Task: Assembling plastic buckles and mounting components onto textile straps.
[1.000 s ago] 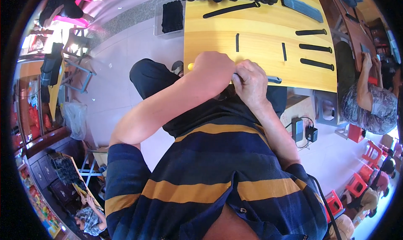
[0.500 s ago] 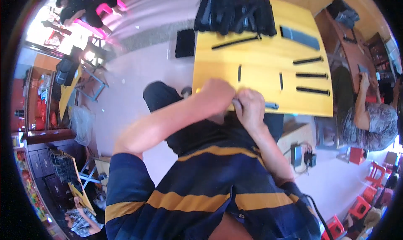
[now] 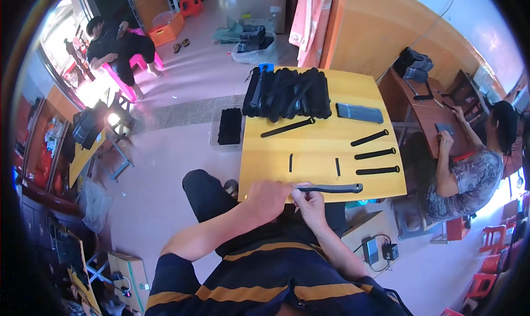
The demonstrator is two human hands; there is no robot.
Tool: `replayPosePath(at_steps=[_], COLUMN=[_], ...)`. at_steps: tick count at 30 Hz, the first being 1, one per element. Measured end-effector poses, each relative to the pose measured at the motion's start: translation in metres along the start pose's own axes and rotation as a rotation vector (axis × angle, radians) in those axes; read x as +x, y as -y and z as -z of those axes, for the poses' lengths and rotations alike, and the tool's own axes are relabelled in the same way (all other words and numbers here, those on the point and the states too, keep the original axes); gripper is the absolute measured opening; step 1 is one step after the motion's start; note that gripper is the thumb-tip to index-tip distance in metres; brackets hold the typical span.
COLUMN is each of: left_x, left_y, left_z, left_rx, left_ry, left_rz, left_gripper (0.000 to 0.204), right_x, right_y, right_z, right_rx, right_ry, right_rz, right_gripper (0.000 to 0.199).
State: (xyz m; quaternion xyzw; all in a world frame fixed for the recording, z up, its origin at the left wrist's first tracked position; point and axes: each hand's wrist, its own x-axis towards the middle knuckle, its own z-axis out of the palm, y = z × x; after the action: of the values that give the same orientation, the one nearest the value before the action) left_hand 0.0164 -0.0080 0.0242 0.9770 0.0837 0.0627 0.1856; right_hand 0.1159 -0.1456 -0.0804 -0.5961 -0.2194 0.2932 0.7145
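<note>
Strap (image 3: pixel 334 189): pinched near left end in nearer right hand (image 3: pixel 311 207); stretching lengthwise rightward; beside curled left hand (image 3: pixel 269 199), hold unclear.

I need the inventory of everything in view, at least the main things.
Table: one, yellow, front centre
Strap heap: one, black, far table edge
Strip bundle: one, grey, right of heap
Loose straps: four, black, on table
Short strips: two, black, mid-table
Held strap: one, dark grey, table's near edge
Box: one, clear, left of table
Stack: one, black, in box
Desk: one, brown, right
Crate: one, orange, upper left
Stools: several, red, lower right
Other people: at least two, dark clothes, both sides
Left hand: one, bare, left of strap
Right hand: one, bare, at strap
</note>
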Motion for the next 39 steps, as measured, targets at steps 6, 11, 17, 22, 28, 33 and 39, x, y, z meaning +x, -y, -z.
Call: replayPosePath(at_steps=[6, 11, 17, 22, 28, 33, 39], left_x=[-0.001, -0.004, -0.012, -0.022, -0.020, -0.023, -0.034], left_y=[0.001, 0.004, 0.010, 0.002, 0.012, 0.024, 0.039], left_z=[-0.002, 0.001, -0.004, -0.005, 0.013, 0.025, 0.021], left_rx=[-0.007, -0.011, 0.131, 0.141, -0.095, 0.000, -0.175], left_ry=[0.010, 0.066, 0.096, 0.016, 0.073, 0.301, 0.120], left_rz=[-0.028, -0.061, -0.114, -0.122, -0.114, -0.120, -0.252], left_gripper=[0.026, 0.023, 0.029, 0.029, 0.044, 0.044, 0.037], right_x=[-0.002, -0.004, -0.003, -0.003, -0.011, -0.014, -0.015], right_y=[0.006, 0.007, 0.007, 0.017, 0.026, 0.033, 0.034], right_z=[0.002, 0.007, 0.003, 0.004, 0.004, 0.008, 0.004], right_rx=[-0.308, -0.458, -0.384, -0.282, -0.201, -0.378, -0.326], right_ry=[-0.053, 0.003, 0.070, 0.105, 0.136, 0.326, 0.298], right_rz=[0.176, 0.230, 0.141, 0.200, 0.121, 0.135, 0.106], right_gripper=[0.016, 0.016, 0.014, 0.009, 0.012, 0.014, 0.012])
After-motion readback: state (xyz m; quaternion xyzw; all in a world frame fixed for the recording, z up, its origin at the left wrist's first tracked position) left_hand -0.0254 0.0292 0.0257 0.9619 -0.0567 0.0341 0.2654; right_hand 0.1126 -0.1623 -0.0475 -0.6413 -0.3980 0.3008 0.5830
